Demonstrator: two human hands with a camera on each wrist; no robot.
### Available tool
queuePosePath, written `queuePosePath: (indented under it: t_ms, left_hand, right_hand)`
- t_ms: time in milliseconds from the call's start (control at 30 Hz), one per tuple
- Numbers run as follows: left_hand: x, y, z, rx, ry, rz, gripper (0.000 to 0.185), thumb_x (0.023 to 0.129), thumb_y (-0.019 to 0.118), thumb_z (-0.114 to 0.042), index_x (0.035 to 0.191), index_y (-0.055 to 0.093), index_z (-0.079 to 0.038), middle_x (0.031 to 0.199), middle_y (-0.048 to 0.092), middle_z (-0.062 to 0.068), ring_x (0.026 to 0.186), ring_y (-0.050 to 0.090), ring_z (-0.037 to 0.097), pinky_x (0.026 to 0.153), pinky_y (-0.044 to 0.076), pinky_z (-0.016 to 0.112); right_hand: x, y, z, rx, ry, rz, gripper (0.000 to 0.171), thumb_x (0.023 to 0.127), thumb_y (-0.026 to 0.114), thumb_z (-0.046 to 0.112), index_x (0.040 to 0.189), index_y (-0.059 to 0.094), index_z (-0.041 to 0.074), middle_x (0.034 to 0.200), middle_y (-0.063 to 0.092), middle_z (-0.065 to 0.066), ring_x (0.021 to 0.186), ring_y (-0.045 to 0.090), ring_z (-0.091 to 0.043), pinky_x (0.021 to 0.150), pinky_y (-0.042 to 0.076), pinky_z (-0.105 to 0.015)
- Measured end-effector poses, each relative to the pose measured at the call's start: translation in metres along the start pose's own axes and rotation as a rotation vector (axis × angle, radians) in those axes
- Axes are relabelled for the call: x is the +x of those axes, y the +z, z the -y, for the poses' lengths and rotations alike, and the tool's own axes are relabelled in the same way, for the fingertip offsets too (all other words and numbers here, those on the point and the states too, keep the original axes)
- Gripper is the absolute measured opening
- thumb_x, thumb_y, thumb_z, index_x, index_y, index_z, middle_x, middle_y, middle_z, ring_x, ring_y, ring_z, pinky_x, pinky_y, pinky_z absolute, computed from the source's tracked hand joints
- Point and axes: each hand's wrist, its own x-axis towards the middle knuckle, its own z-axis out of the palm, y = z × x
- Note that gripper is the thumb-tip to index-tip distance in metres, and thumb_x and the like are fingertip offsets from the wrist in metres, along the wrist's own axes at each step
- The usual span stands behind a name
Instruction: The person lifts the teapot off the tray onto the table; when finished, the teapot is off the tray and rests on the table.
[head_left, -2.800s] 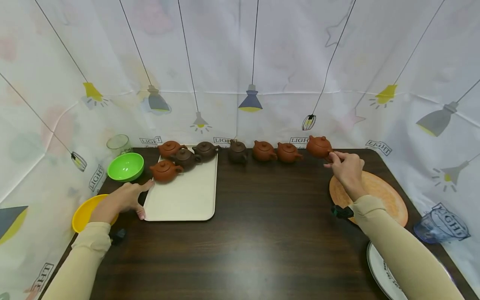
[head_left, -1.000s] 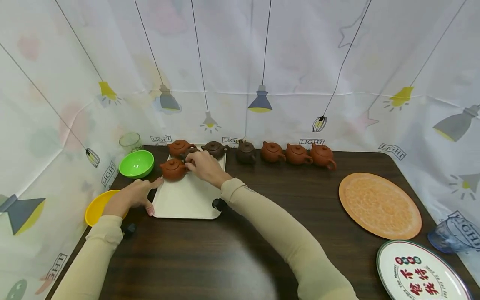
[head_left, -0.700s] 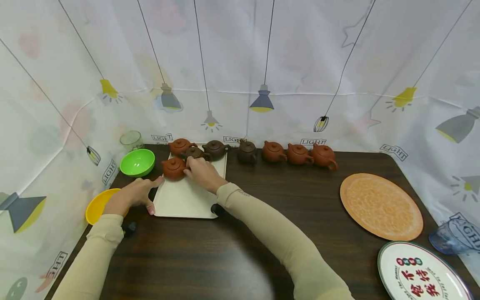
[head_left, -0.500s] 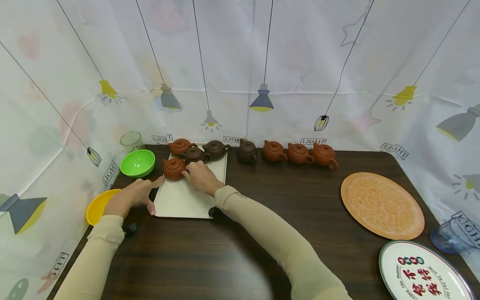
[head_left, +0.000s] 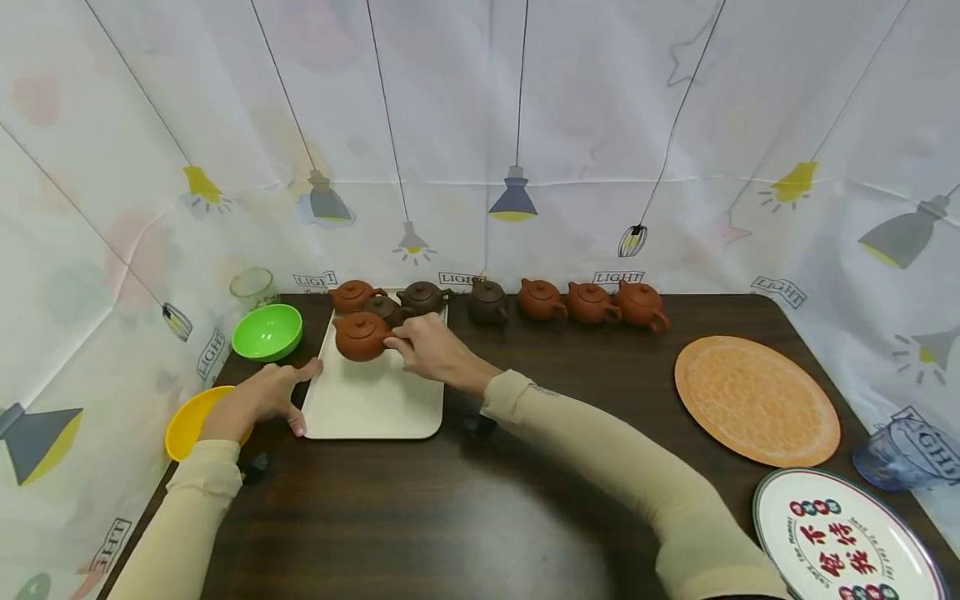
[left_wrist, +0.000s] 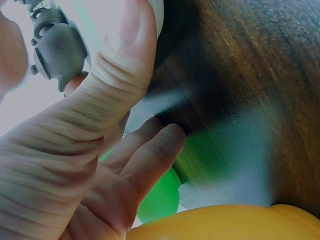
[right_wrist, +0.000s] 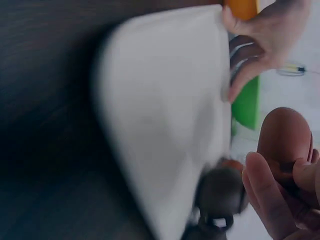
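Observation:
My right hand [head_left: 397, 340] pinches the handle of a red-brown teapot [head_left: 360, 336] and holds it just above the back of the cream tray [head_left: 375, 404]. The right wrist view shows that teapot [right_wrist: 284, 140] against my fingers [right_wrist: 265, 195], with a dark teapot [right_wrist: 220, 192] below it. Three more teapots stand at the tray's far end: one red-brown [head_left: 352, 294] and two dark [head_left: 384, 308] [head_left: 423, 295]. My left hand [head_left: 300, 398] rests with straight fingers on the tray's left edge.
Several teapots [head_left: 542, 300] line the back of the dark table [head_left: 525, 467]. A green bowl [head_left: 267, 332], a yellow bowl [head_left: 183, 425] and a glass [head_left: 252, 286] sit at the left. At the right are an orange plate [head_left: 756, 400], a printed plate [head_left: 840, 542] and a blue glass [head_left: 900, 454].
My right hand left a teapot at the row's right end, crossed to the tray, took the front red-brown teapot by its handle and raised it slightly rightward. The left hand stayed put.

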Motion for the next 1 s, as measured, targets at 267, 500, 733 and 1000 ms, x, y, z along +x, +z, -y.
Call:
queuePosePath:
  t_ms: [267,500,733,1000]
  left_hand:
    - [0.001,0.006,0.002,0.005,0.02,-0.008,0.122,0.073,0.097,-0.038,0.166,0.03,0.003,0.148,0.059,0.034,0.11,0.055,0.042,0.111,0.047,0.063]
    - [0.0,0.004,0.001,0.01,0.042,-0.012,0.123,0.072,0.099,-0.037,0.165,0.03,0.005,0.145,0.061,0.035,0.11,0.055,0.044,0.108,0.048,0.063]
    - [-0.001,-0.001,0.0,0.014,0.032,0.002,0.128,0.07,0.097,-0.041,0.166,0.027,0.005,0.145,0.06,0.037,0.105,0.055,0.041,0.105,0.05,0.061]
    - [0.0,0.002,0.0,0.009,0.026,0.014,0.129,0.069,0.098,-0.041,0.166,0.026,0.005,0.147,0.056,0.039,0.106,0.054,0.042,0.104,0.051,0.061]
  right_hand:
    - [-0.096,-0.09,-0.054,-0.087,0.02,-0.234,0.027,0.107,0.066,0.015,0.084,0.079,0.008,0.068,0.076,-0.002,0.063,0.073,-0.016,0.067,0.059,-0.037]
    - [-0.174,-0.198,-0.101,-0.251,0.297,-0.387,0.028,0.108,0.064,0.021,0.112,0.083,0.001,0.081,0.081,-0.015,0.054,0.07,-0.012,0.05,0.051,-0.035]
    - [-0.229,-0.252,-0.154,-0.314,0.473,-0.453,0.04,0.112,0.056,0.025,0.114,0.08,-0.008,0.077,0.079,-0.022,0.047,0.045,0.024,0.04,0.038,-0.02]
    - [-0.269,-0.229,-0.221,-0.253,0.771,-0.433,0.042,0.111,0.054,0.022,0.119,0.076,-0.012,0.077,0.079,-0.02,0.059,0.073,-0.031,0.041,0.045,-0.036]
